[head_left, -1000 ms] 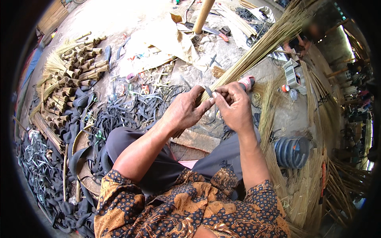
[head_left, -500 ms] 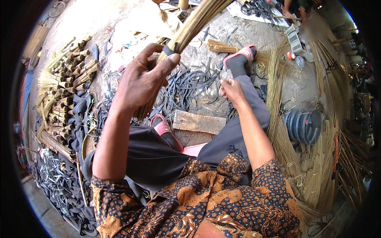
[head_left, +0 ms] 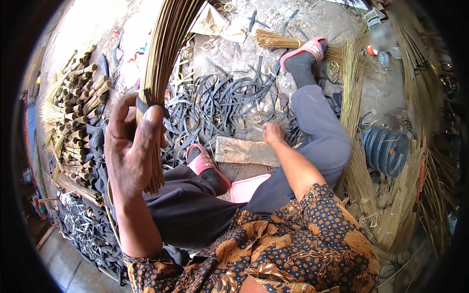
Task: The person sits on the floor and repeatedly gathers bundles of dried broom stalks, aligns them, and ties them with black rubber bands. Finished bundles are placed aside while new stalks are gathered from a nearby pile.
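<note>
We observed the left hand (head_left: 134, 141) raised at the person's left, its fingers and thumb grasping a long bundle of thin sticks (head_left: 168, 44). The bundle stood steeply in this grip, over the left part of the floor (head_left: 373, 93); its upper end ran past the picture's top edge, and its lower end hung beside the wrist, near the left leg. A dark band (head_left: 141, 104) lay around the sticks at the thumb tip.

We found the right hand (head_left: 273, 133) low, just beyond the far right corner of a wooden board (head_left: 244, 151). Its fingers were curled inward; something thin and pale showed beside them, too small for us to identify, and we could not tell whether the fingers gripped it.

Beyond the board we noted a tangle of black strips (head_left: 215, 102). Toward the floor's left edge we saw a pile of short stick bundles (head_left: 78, 112). A tied bundle (head_left: 276, 39) lay near the floor's far edge, beside the right foot in its pink sandal (head_left: 312, 47). Toward the floor's right edge we recorded long loose sticks (head_left: 354, 97) and a ribbed, bluish container (head_left: 386, 150) on its side.
</note>
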The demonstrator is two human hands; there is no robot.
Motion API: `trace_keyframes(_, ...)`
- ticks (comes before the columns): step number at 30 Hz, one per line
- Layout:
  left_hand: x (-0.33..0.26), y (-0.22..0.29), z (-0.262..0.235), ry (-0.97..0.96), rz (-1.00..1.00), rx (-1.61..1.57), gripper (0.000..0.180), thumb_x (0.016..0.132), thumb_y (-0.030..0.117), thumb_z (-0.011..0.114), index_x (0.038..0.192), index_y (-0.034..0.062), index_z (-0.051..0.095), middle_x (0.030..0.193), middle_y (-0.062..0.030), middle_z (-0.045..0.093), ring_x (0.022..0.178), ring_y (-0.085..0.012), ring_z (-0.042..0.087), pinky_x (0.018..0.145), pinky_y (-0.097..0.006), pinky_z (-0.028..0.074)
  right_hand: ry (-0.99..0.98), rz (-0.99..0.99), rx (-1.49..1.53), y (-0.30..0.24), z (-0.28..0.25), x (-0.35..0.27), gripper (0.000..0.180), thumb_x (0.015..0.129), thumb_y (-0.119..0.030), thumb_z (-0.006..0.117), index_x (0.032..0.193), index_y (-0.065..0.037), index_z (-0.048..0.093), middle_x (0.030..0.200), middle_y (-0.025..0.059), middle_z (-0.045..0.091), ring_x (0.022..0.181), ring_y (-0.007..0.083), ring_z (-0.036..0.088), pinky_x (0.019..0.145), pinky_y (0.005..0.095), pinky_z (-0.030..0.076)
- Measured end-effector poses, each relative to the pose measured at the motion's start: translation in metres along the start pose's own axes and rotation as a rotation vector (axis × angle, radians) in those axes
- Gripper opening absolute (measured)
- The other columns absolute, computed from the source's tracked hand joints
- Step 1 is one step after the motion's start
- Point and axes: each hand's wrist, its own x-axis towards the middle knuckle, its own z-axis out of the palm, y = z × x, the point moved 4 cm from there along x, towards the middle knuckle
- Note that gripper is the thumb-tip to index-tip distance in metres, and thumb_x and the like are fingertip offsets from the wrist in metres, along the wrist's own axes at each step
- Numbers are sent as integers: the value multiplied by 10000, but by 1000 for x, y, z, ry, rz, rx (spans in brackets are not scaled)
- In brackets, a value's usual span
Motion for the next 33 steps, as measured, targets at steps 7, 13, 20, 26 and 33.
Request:
trace_keyframes(7,-2,-4,1,15,-56,-14,390,997,195,754,1300,8,593,825,15,634,672,-28,545,596,-199,420,23,4,-162,-16,26,5,296,859,-97,700,1152,-122,728,1265,185,673,1209,407,647,1030,513,507)
trace_keyframes(13,-1,-6,2,-25,-66,97,402,979,204,779,1276,5,596,851,11,637,699,-43,534,607,-214,424,-204,50,191,-16,3,27,231,881,-138,711,1109,-102,720,1088,164,761,930,278,730,852,395,577)
trace_keyframes(20,-8,1,6,-14,7,100,388,982,300,775,1195,4,640,743,15,605,634,-46,530,581,-229,416,2,-63,841,-12,-62,34,479,985,-244,688,1434,-139,556,1195,125,746,1017,225,719,812,372,574)
trace_keyframes(26,-13,1,5,-25,1,103,384,1017,299,735,1255,20,620,765,14,608,634,-54,561,584,-228,455,-86,-58,-24,2,-22,1,184,917,-231,680,1087,-195,738,1145,179,741,1077,390,704,941,491,551)
trace_keyframes(33,-12,-3,4,-1,-80,99,465,959,334,801,1233,6,617,817,-7,643,658,-66,581,604,-243,465,-137,-28,-239,-2,23,2,247,864,-183,731,1097,-102,747,1240,194,718,1189,397,671,998,486,536)
